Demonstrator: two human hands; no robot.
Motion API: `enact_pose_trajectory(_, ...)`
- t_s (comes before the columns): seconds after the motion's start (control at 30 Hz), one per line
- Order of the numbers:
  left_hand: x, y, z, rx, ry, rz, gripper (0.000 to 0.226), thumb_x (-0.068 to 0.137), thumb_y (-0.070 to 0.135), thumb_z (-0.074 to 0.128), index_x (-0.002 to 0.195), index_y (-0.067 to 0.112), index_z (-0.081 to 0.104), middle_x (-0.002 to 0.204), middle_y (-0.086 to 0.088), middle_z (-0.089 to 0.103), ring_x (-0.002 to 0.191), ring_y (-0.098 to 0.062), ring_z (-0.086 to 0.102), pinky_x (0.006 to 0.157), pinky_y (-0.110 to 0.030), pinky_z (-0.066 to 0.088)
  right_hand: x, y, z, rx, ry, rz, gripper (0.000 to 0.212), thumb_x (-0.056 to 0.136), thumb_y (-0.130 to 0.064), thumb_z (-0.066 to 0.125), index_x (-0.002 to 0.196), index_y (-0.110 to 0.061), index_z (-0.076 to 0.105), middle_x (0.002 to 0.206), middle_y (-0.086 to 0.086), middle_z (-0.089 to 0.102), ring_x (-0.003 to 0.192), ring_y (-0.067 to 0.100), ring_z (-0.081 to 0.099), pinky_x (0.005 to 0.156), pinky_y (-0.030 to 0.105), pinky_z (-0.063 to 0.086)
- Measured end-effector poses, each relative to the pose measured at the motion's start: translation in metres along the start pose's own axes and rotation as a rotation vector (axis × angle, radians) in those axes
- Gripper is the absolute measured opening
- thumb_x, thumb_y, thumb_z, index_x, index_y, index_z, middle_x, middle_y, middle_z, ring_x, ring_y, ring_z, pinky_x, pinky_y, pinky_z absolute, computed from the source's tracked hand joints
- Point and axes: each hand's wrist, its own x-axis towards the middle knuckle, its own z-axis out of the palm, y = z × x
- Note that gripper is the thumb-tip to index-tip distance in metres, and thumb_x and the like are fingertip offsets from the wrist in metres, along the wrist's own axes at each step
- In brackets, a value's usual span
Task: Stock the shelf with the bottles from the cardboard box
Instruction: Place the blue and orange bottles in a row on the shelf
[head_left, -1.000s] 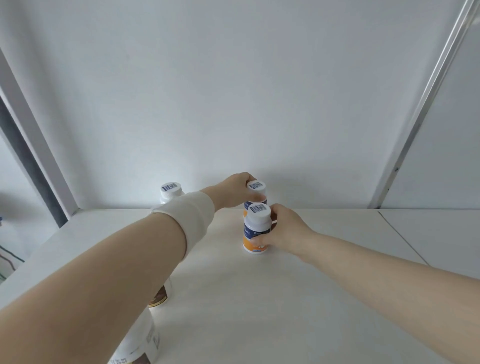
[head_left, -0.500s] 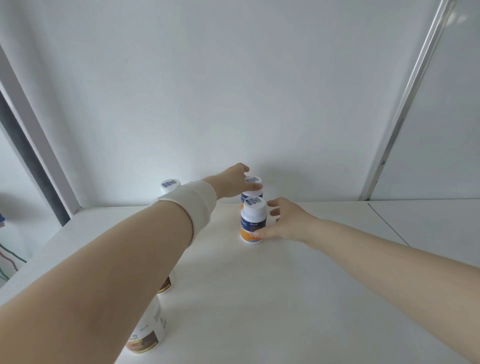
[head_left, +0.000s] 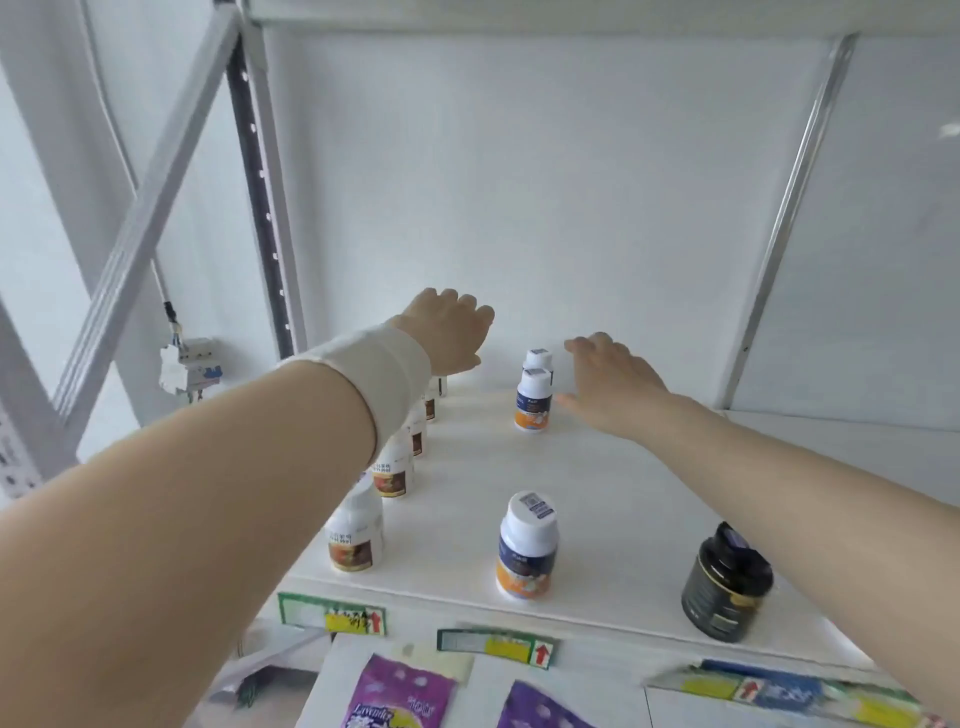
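While both arms reach over the white shelf (head_left: 597, 493), neither hand holds anything. The left hand (head_left: 447, 338), above a white wrist wrap (head_left: 363, 384), hangs in the air with its fingers (head_left: 467, 312) curled loosely downward and empty. The right hand (head_left: 608, 374) hovers just right of two blue-and-orange bottles at the back, its fingers (head_left: 587, 345) spread wide and clear of them.

Those two bottles stand upright one behind the other: the front one (head_left: 533, 400) shows a white cap and blue-and-orange label, and the rear one (head_left: 537, 358) shows little more than its barcoded cap. A third bottle of the same kind (head_left: 525, 545) stands alone near the shelf's front edge. Along the left side runs a row of white bottles with brown labels (head_left: 356, 540), reaching back under the left forearm. A dark jar with a black lid (head_left: 724, 582) stands at the front right. What any bottle contains cannot be seen. Price tags with red arrows (head_left: 332, 616) line the shelf edge, and purple lavender packets (head_left: 395, 696) lie on the level below. The cardboard box is not in view.

Half a second ago the left hand's fingers rested on the rear bottle's cap and the right hand was opening off the front bottle. Both hands have since let go and lifted, and the camera has drawn back, bringing the shelf's front edge into view.
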Motion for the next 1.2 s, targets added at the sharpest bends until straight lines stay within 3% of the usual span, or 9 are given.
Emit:
enact_pose_trajectory(0.2,-0.106,-0.013,-0.031,0.120,0.003,-0.049,0.047,0.095,0.035,0.046,0.134,0.011,0.040,0.127,-0.008,0.051,0.117,-0.026,0.050,0.091,-0.032,0.039,-0.059,-0.064,-0.012,0.030,-0.010,-0.100,0.048,0.091,-0.019,0.047,0.136,-0.008,0.035,0.135,0.014,0.037,0.125,0.031,0.039,0.097,0.038,0.035)
enact_pose_trajectory(0.53,-0.301,-0.115,-0.012,0.187,-0.165,-0.207,0.048,0.095,0.035,0.046,0.135,0.010,0.038,0.131,-0.009,0.050,0.120,-0.028,0.050,0.094,-0.035,0.041,-0.125,-0.254,-0.010,0.004,-0.042,-0.439,0.053,0.094,-0.034,0.045,0.139,-0.009,0.031,0.142,0.013,0.033,0.129,0.032,0.036,0.100,0.040,0.034)
enact_pose_trajectory(0.7,-0.430,-0.193,0.036,0.135,-0.275,-0.351,0.045,0.095,0.034,0.046,0.133,0.010,0.041,0.126,-0.008,0.052,0.115,-0.027,0.051,0.090,-0.033,0.040,-0.155,-0.390,0.032,0.015,-0.128,-0.640,0.055,0.096,-0.035,0.042,0.142,-0.011,0.026,0.145,0.011,0.030,0.132,0.030,0.034,0.102,0.040,0.033)
enact_pose_trajectory(0.9,-0.591,-0.262,0.134,0.041,-0.545,-0.549,0.038,0.096,0.027,0.044,0.130,0.009,0.043,0.128,-0.009,0.052,0.117,-0.027,0.052,0.094,-0.034,0.042,-0.200,-0.544,0.125,0.000,-0.304,-0.827,0.058,0.095,-0.036,0.043,0.143,-0.011,0.024,0.145,0.011,0.032,0.132,0.029,0.035,0.104,0.038,0.033)
enact_pose_trajectory(1.2,-0.726,-0.269,0.314,-0.309,-0.875,-0.813,0.044,0.094,0.032,0.047,0.132,0.010,0.042,0.132,-0.012,0.050,0.119,-0.028,0.051,0.095,-0.036,0.043,-0.225,-0.667,0.300,-0.089,-0.626,-1.005,0.057,0.093,-0.037,0.047,0.141,-0.014,0.030,0.143,0.008,0.038,0.132,0.026,0.036,0.107,0.038,0.034)
